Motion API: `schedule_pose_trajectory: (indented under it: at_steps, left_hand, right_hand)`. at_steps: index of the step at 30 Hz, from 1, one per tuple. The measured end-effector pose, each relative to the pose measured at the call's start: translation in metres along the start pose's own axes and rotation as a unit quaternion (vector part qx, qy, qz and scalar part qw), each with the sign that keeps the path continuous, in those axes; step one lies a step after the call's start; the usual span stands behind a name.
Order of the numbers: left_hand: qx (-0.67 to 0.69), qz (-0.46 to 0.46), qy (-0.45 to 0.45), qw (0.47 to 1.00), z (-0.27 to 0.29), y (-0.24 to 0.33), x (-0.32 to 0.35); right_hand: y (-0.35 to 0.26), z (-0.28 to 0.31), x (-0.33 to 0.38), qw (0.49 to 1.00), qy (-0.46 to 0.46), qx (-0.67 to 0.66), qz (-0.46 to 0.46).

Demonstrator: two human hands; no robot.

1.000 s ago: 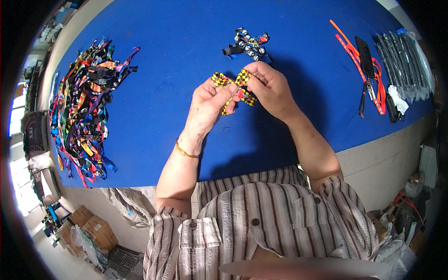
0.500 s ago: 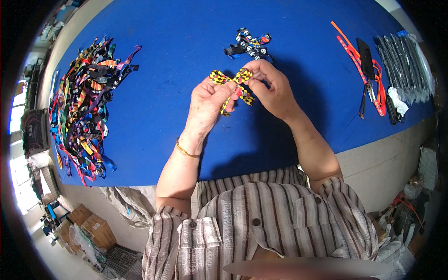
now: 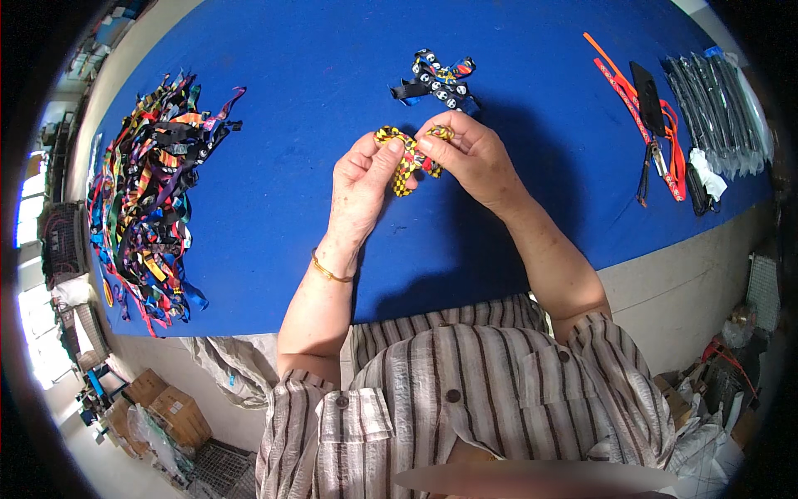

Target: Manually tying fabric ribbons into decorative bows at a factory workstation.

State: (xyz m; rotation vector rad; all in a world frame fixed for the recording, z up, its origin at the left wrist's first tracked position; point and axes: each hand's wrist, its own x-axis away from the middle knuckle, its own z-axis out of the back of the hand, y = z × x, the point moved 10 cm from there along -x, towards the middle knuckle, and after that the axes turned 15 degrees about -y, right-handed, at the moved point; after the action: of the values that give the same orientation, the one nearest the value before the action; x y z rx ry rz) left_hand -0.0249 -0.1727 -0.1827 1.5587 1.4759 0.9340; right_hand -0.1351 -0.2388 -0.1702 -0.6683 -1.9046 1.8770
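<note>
Blue flat tabletop (image 3: pixel 283 216) in front of me. Yellow-and-black checked ribbon bow with red bits (image 3: pixel 410 160) sits between my two hands. Left hand (image 3: pixel 359 179): thumb and fingers pinched closed on the bow's left side. Right hand (image 3: pixel 474 162): thumb and fingertips pinched on its upper right loop. Thumbs partly cover the bow's middle, so can't tell how it's tied there. Just beyond the grip: black ribbon bow with round white prints (image 3: pixel 436 83). Well left of grip: heap of multicoloured ribbon strips (image 3: pixel 154 204). Well right: orange-red fabric straps (image 3: pixel 677 158), row of dark plastic-wrapped packs (image 3: pixel 715 116).
</note>
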Motion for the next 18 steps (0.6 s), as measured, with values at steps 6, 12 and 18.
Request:
schedule_pose_trajectory:
  at_steps: [6,12,18]
  left_hand:
    - [-0.006,-0.008,0.012,1.000,0.004,-0.003,0.002]
    - [-0.039,-0.024,0.030,0.999,0.006,0.000,0.001]
    - [-0.344,-0.087,0.108,0.929,0.000,0.039,0.019]
  right_hand:
    - [-0.007,-0.001,0.000,0.998,0.010,-0.050,0.034]
    - [-0.014,0.001,0.003,0.993,0.004,-0.099,0.060]
    - [-0.017,0.003,0.004,0.996,0.029,-0.060,0.051]
